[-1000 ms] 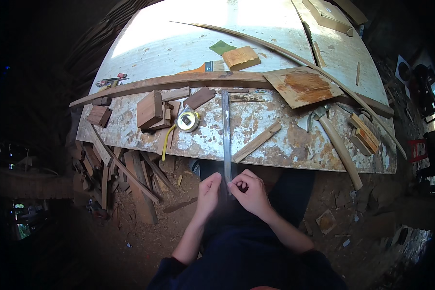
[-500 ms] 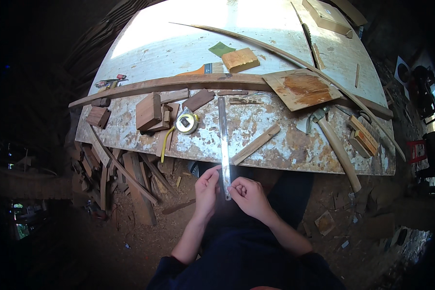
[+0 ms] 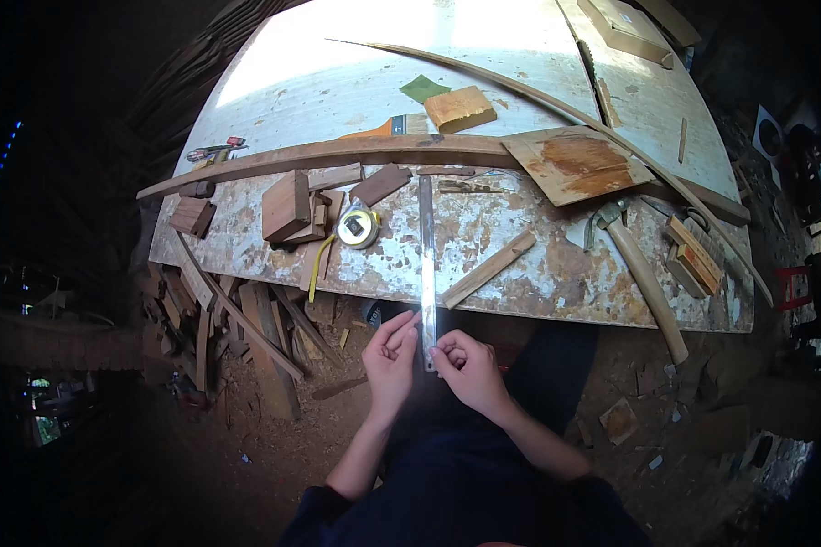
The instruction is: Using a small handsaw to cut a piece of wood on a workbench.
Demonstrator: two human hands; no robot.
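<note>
A long, narrow steel ruler (image 3: pixel 427 260) lies with its far part over the worn workbench (image 3: pixel 575 273), and its near end sticks out past the front edge. My right hand (image 3: pixel 472 372) pinches that near end between thumb and bent fingers. Just left of the ruler, my left hand (image 3: pixel 391 365) has its fingers curled and their tips drawn together close to the ruler's edge; what they hold, if anything, is hidden. Beyond my hands, a thin wood strip (image 3: pixel 489 268) rests right of the ruler, and a tape measure (image 3: pixel 358 228) with its yellow blade partly out sits to the left.
Wood blocks (image 3: pixel 285 208) stand at left on the bench. A long wooden bar (image 3: pixel 337 155) crosses it, near a paintbrush (image 3: pixel 374 130). At right lie a stained board (image 3: pixel 575 167) and a hammer (image 3: pixel 643 273). Offcuts (image 3: pixel 269 346) are heaped below the left edge.
The whole view has shifted slightly, with the bench appearing a little farther right. My right hand keeps its pinch on the ruler; my left hand stays beside it.
</note>
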